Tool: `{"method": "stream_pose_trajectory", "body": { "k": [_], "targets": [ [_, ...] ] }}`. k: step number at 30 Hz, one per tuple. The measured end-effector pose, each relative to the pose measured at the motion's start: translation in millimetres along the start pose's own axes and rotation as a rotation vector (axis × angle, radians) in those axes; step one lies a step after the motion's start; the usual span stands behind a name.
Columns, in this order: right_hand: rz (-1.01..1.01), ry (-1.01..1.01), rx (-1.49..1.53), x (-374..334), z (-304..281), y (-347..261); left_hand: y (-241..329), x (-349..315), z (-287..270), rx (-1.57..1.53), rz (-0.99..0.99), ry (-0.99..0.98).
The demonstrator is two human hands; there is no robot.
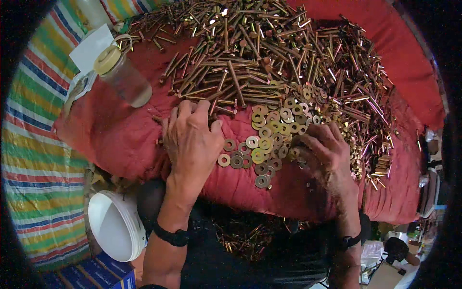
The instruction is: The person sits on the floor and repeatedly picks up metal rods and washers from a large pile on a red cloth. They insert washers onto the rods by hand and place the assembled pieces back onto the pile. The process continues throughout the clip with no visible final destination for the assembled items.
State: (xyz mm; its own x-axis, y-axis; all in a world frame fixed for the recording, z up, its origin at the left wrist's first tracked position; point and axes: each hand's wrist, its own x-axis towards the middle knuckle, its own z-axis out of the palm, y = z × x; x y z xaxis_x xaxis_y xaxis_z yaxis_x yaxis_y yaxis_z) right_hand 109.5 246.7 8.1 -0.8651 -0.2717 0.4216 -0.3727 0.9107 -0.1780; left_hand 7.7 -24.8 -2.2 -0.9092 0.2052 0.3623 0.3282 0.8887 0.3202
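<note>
My left hand (192,137) rests on the red cloth at the near edge of a large pile of brass-coloured bolts (236,79). Its fingers curl downward and hide whatever they close on; small bolt ends show just left of them. To its right lie flat round washers (264,143), some gold, some grey, overlapping in a loose patch. My right hand (325,151) reaches over the right side of this patch, fingers bent in toward the washers. What its fingertips grip is hidden and slightly blurred. Small brass nuts (355,156) are heaped just beyond its right side.
A padded red cloth (110,139) covers the work surface. At the left stands a clear jar with a yellow lid (107,59), tilted in view. A white bucket (113,224) is low left, beside blue boxes (96,274). More bolts (245,236) lie below the cloth's near edge.
</note>
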Motion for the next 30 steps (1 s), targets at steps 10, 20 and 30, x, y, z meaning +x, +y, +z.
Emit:
{"method": "stream_pose_trajectory", "body": {
  "k": [10, 20, 30],
  "targets": [
    [-0.033, 0.041, -0.151, -23, -16, 18, 3, 11, 13, 0.015, -0.014, 0.119],
    [0.902, 0.339, 0.797, -24, -17, -34, 2, 21, 8, -0.398, -0.091, 0.227],
    [0.229, -0.095, 0.319, -28, 36, -62, 15, 15, -25, -1.238, -0.176, 0.186]
  ]
}}
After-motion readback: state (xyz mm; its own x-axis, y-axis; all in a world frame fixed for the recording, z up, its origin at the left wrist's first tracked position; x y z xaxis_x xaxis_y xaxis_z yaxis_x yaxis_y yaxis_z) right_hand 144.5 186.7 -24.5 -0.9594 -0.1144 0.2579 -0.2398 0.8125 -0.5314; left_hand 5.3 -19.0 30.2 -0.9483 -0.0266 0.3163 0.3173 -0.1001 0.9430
